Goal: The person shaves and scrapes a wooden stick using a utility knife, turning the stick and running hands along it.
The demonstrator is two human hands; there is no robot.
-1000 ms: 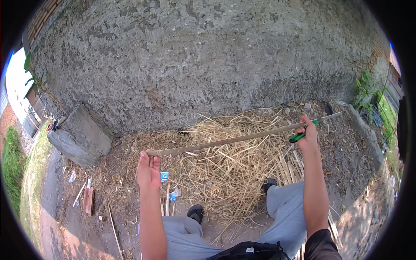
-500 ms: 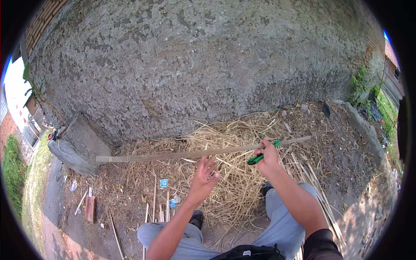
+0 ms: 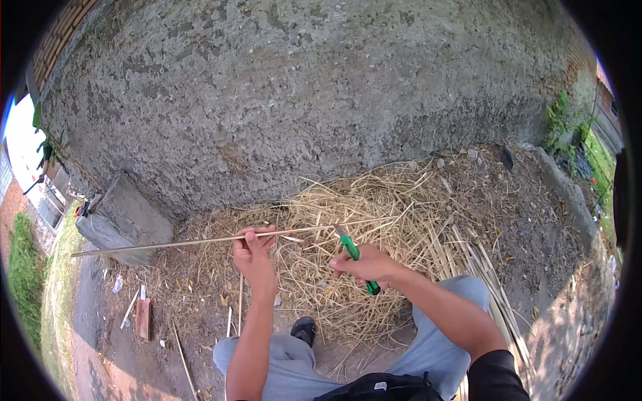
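Note:
A long, thin bamboo strip (image 3: pixel 170 244) stretches level in front of me, its narrow edge turned toward the camera. My left hand (image 3: pixel 254 252) grips it near the middle, fingers and thumb pinched round it. In my right hand (image 3: pixel 366 265) is a green utility knife (image 3: pixel 350 248), its tip pointing up and left. The blade end touches or lies very close to the strip, right of my left hand; exact contact cannot be made out. Under both hands spreads a heap of pale bamboo shavings (image 3: pixel 361 307).
A rough grey wall (image 3: pixel 321 100) rises ahead. Several split bamboo strips (image 3: pixel 495 287) lie by my right leg. A concrete block (image 3: pixel 130 217) leans at the wall's left, and a reddish-brown piece (image 3: pixel 143 318) rests on the dirt. A dark shoe (image 3: pixel 303 330) shows below.
My left hand, open before, has closed on the strip. The strip has shifted left and turned edge-on. My right hand has let go of it, moved left and down, and brought the knife tip to it.

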